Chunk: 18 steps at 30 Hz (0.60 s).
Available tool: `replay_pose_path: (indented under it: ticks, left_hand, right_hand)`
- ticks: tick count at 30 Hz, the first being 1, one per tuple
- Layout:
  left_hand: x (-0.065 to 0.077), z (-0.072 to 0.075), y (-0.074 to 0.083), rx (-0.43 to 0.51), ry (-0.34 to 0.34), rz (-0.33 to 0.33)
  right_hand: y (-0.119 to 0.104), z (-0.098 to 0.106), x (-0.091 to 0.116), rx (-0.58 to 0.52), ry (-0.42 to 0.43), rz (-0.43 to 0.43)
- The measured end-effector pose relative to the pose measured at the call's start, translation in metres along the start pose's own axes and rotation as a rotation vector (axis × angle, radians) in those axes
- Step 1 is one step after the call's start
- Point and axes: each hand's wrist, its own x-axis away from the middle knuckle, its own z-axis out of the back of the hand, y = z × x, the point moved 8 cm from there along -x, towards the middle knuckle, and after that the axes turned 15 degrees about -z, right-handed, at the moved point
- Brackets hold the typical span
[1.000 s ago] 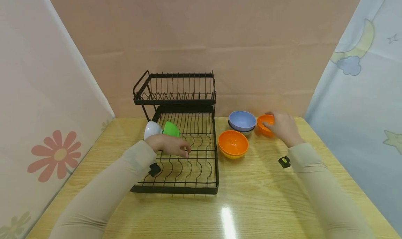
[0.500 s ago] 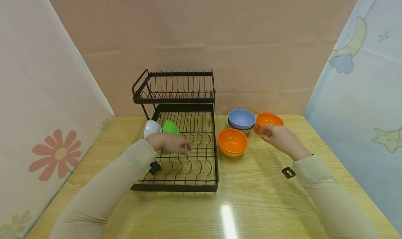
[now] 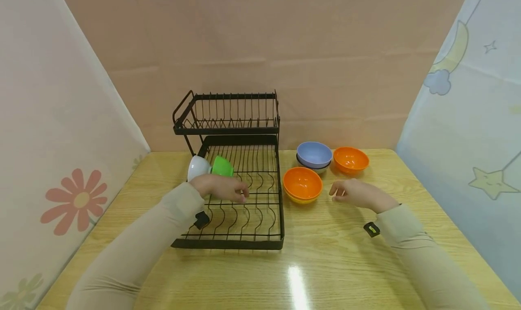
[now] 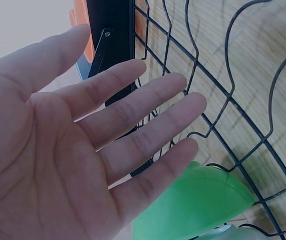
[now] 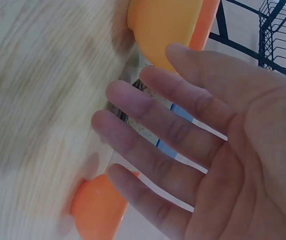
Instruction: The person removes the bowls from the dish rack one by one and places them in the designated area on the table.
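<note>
My left hand (image 3: 221, 187) hovers over the lower tier of a black dish rack (image 3: 228, 244), fingers loosely spread and holding nothing. Beside it a white bowl (image 3: 198, 167) and a green bowl (image 3: 222, 166) stand tipped on their sides in the rack; the green bowl (image 4: 198, 200) shows below the fingers in the left wrist view. My right hand (image 3: 358, 193) is above the table, just right of an orange bowl (image 3: 302, 182) stacked in a yellow bowl (image 5: 165, 25). Its fingers are relaxed, with nothing in them. A single orange bowl (image 3: 351, 160) sits behind that hand.
A blue bowl (image 3: 314, 154) rests in a stack at the back, between the other orange bowls. The rack's raised upper tier (image 3: 228, 131) stands at the back left. A backdrop (image 3: 325, 65) rises behind the wooden table (image 3: 228, 278).
My right hand has let go of the single orange bowl and drawn back toward me and slightly left. The left hand has stayed in place over the rack.
</note>
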Motion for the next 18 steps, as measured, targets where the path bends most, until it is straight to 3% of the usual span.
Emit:
replay_pose_path:
  ticks: [4,7,9,15,18]
  left_hand:
    - [0.002,-0.001,0.0,0.005,0.009,0.008]
    - [0.005,0.007,-0.002,0.033,0.101,0.024]
    - [0.009,0.021,-0.007,0.04,0.23,0.047]
    - [0.042,0.066,-0.025,0.151,0.763,0.214]
    - [0.056,0.07,-0.03,0.273,0.906,0.267]
  right_hand:
    - [0.0,-0.005,-0.002,0.019,-0.014,0.004]
    - [0.0,-0.007,-0.003,0.027,-0.009,0.018]
    - [-0.002,-0.006,-0.003,0.033,0.004,0.035]
    - [-0.008,-0.003,-0.002,0.044,0.034,0.059]
    - [-0.007,-0.002,-0.002,0.051,0.04,0.05]
